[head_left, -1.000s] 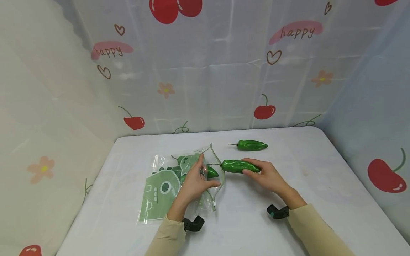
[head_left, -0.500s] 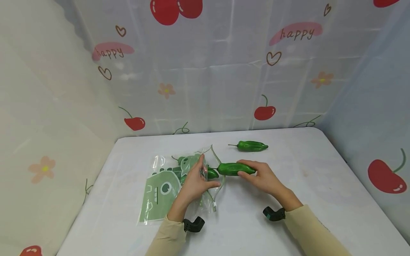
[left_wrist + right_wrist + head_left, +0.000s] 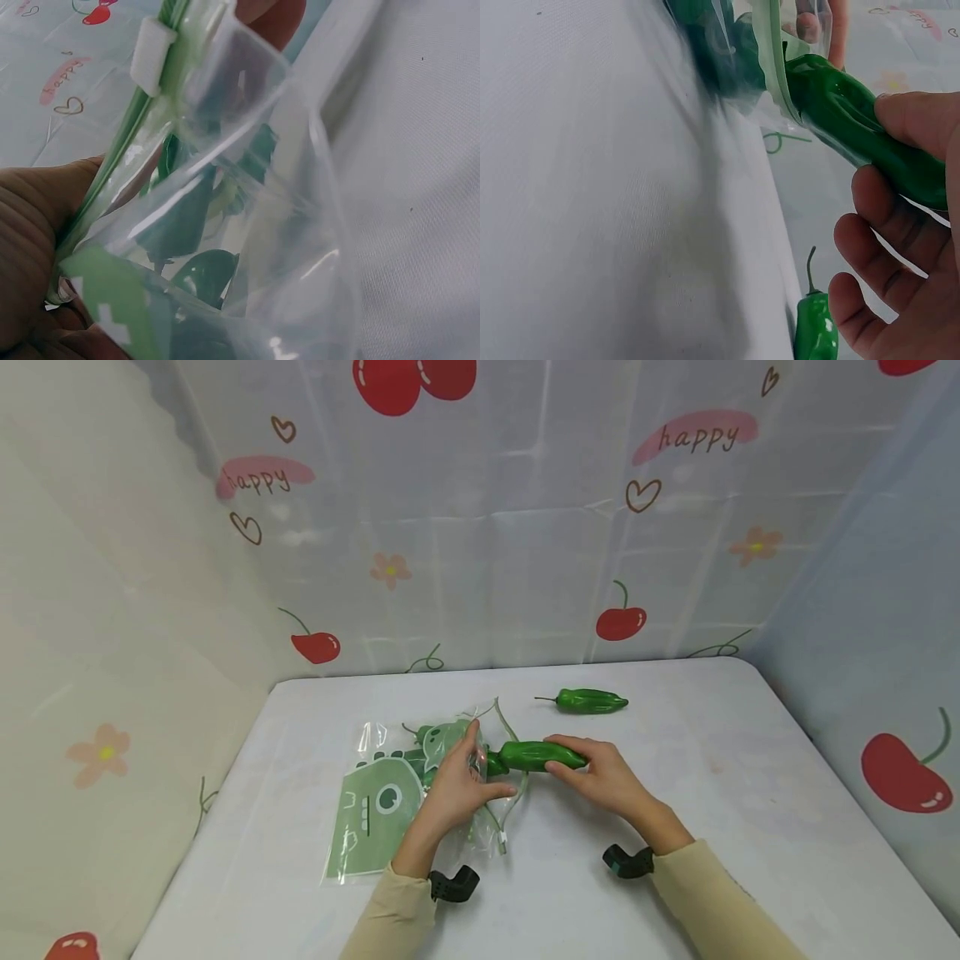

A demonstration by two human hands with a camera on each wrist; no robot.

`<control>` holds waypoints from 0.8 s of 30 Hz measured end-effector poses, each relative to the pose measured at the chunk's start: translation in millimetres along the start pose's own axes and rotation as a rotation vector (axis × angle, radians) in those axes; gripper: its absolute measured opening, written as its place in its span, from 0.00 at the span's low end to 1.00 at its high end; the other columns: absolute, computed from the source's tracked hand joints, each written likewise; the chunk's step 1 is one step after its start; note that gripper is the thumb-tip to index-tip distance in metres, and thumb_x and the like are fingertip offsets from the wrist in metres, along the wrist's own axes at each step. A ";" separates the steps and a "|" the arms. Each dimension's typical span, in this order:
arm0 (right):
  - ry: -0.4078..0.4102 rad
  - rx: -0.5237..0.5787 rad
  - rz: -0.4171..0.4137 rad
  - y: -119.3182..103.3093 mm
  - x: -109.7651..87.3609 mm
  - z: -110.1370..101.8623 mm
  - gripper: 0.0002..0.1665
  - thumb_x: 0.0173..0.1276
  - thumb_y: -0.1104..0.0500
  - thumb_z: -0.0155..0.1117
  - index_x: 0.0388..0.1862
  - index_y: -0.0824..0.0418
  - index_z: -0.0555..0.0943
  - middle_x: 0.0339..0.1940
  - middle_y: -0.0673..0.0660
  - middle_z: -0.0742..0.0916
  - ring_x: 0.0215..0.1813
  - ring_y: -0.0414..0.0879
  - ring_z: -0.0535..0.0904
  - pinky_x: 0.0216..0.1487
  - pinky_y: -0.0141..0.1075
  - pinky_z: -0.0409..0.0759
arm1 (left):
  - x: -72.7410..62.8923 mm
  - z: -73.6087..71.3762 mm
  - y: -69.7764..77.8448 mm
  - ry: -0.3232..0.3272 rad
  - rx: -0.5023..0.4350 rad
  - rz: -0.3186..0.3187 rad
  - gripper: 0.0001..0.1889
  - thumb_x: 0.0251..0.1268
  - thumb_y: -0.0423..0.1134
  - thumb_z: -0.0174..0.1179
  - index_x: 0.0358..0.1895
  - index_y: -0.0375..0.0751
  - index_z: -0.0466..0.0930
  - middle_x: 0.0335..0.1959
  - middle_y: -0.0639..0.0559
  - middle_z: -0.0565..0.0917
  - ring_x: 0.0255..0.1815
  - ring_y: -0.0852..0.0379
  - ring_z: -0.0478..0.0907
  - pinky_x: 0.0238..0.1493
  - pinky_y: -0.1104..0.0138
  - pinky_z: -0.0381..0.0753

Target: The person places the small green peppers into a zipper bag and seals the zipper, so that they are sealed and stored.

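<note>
My left hand [image 3: 453,789] holds the clear slider-zip bag [image 3: 375,852], printed with a green monster, at its mouth; index finger and thumb are spread wide. Several green peppers [image 3: 206,274] lie inside, partly hidden by the print and the hand. My right hand [image 3: 611,783] grips a long green pepper [image 3: 536,755] near its tip, thumb on one side and fingers on the other. This pepper's stem end is inside the bag's green zip edge [image 3: 775,64] in the right wrist view. A white slider [image 3: 152,56] sits on the zip strip.
Another green pepper [image 3: 591,701] lies farther back on the white table [image 3: 750,793], its stem to the left. Curtains [image 3: 487,585] printed with cherries, hearts and flowers stand around the table's back and sides.
My right hand has moved left with the pepper, bringing its stem end from outside the zip edge into the bag's mouth. The left hand and the bag have stayed put.
</note>
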State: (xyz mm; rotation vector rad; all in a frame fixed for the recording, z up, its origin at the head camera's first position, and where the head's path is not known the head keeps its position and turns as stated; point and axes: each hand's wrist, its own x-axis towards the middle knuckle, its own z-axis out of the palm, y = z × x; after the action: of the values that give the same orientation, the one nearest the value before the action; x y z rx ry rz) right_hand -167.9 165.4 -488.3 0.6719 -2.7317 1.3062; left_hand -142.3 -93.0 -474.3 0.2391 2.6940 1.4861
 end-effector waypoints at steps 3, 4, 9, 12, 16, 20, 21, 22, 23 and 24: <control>0.001 -0.001 -0.003 -0.3 1.6 2.6 0.26 0.70 0.49 0.72 0.65 0.52 0.84 0.61 0.53 0.87 0.59 0.49 0.84 0.59 0.51 0.80 | 0.4 0.1 -0.7 -0.001 -0.006 -0.001 0.64 0.48 0.48 0.83 0.85 0.44 0.47 0.50 0.44 0.74 0.27 0.58 0.73 0.36 0.63 0.76; 0.002 0.000 -0.002 -0.2 2.1 3.6 0.26 0.70 0.48 0.72 0.65 0.52 0.84 0.62 0.53 0.87 0.59 0.49 0.84 0.60 0.51 0.80 | 0.5 0.3 -0.8 -0.002 -0.007 -0.003 0.64 0.48 0.48 0.83 0.85 0.44 0.47 0.51 0.44 0.74 0.27 0.58 0.73 0.35 0.63 0.76; -0.005 0.018 0.011 -0.8 3.4 7.8 0.26 0.71 0.47 0.71 0.65 0.53 0.83 0.63 0.54 0.87 0.61 0.50 0.83 0.62 0.52 0.79 | -0.1 0.5 0.3 -0.008 -0.016 -0.016 0.64 0.48 0.47 0.83 0.85 0.45 0.47 0.53 0.43 0.74 0.27 0.58 0.73 0.34 0.63 0.77; -0.010 0.017 0.013 -1.3 4.0 10.3 0.27 0.71 0.46 0.71 0.66 0.52 0.83 0.62 0.53 0.87 0.61 0.50 0.84 0.62 0.53 0.79 | -0.3 0.4 0.0 -0.008 -0.014 -0.016 0.64 0.49 0.47 0.83 0.85 0.45 0.47 0.50 0.45 0.74 0.27 0.58 0.73 0.34 0.64 0.76; -0.011 0.028 0.014 -3.2 6.1 13.4 0.26 0.71 0.46 0.71 0.65 0.52 0.83 0.62 0.53 0.87 0.60 0.49 0.84 0.62 0.52 0.79 | 0.1 0.5 -0.8 -0.003 -0.009 -0.008 0.64 0.48 0.46 0.83 0.85 0.44 0.47 0.46 0.47 0.73 0.27 0.59 0.71 0.33 0.66 0.75; -0.013 0.048 0.022 -6.4 8.5 15.9 0.26 0.71 0.47 0.72 0.65 0.51 0.83 0.62 0.53 0.87 0.59 0.49 0.84 0.61 0.51 0.79 | 0.5 0.2 -0.6 -0.003 -0.016 -0.002 0.64 0.48 0.46 0.83 0.85 0.44 0.47 0.45 0.49 0.72 0.27 0.60 0.71 0.31 0.68 0.74; -0.014 0.051 0.025 -7.4 9.2 16.6 0.26 0.71 0.48 0.72 0.65 0.51 0.83 0.62 0.53 0.87 0.59 0.49 0.84 0.61 0.51 0.79 | 0.7 0.1 -0.7 -0.002 -0.016 -0.003 0.64 0.48 0.46 0.83 0.85 0.44 0.46 0.45 0.49 0.72 0.27 0.60 0.71 0.31 0.68 0.74; -0.016 0.052 0.025 -8.5 9.9 17.2 0.26 0.71 0.48 0.72 0.65 0.52 0.83 0.62 0.53 0.87 0.59 0.49 0.84 0.61 0.51 0.79 | 0.9 0.0 -0.9 -0.002 -0.015 -0.004 0.64 0.48 0.46 0.83 0.85 0.44 0.46 0.45 0.49 0.72 0.26 0.61 0.71 0.31 0.68 0.74; -0.019 0.051 0.027 -9.3 10.6 17.9 0.26 0.71 0.48 0.71 0.65 0.52 0.83 0.62 0.53 0.87 0.59 0.49 0.83 0.60 0.50 0.79 | 1.0 0.0 -0.9 -0.004 -0.015 -0.007 0.64 0.48 0.46 0.83 0.85 0.45 0.46 0.45 0.50 0.72 0.26 0.61 0.71 0.31 0.68 0.74; -0.021 0.049 0.030 -10.1 11.4 18.6 0.26 0.71 0.48 0.71 0.66 0.52 0.83 0.62 0.54 0.87 0.59 0.49 0.83 0.60 0.50 0.79 | 1.2 0.0 -0.9 -0.005 -0.016 -0.011 0.64 0.48 0.46 0.83 0.85 0.45 0.46 0.45 0.50 0.72 0.26 0.61 0.71 0.30 0.68 0.74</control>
State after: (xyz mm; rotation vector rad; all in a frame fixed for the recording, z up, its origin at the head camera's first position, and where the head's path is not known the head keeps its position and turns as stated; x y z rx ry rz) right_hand -171.4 141.8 -490.4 0.6541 -2.7448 1.3844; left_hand -143.6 -93.4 -475.0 0.2268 2.6747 1.5012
